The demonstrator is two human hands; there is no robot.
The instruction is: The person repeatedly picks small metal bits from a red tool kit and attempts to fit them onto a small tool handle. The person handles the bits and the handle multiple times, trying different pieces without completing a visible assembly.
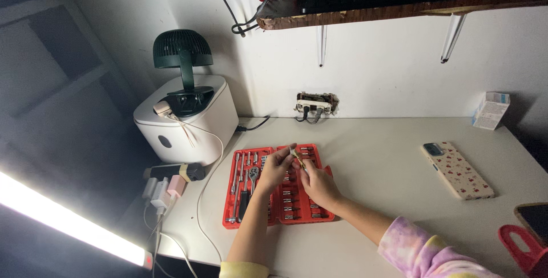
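An open red socket-set case (311, 216) lies on the white table (388, 158), holding a ratchet, extension bars and rows of sockets. Both my hands hover over its middle. My left hand (275, 168) pinches one end of a small metal piece (297, 156) between thumb and fingers. My right hand (317, 185) grips the other end of the same piece from below. The piece is too small to tell its exact kind.
A white box (188, 119) with a dark green fan (184, 61) on it stands at the left. Chargers and cables (165, 189) sit by the left edge. A patterned phone (456, 170) lies right, a small carton (491, 110) at the wall, a red object (522, 249) at the bottom right. A wooden shelf (399, 9) hangs overhead.
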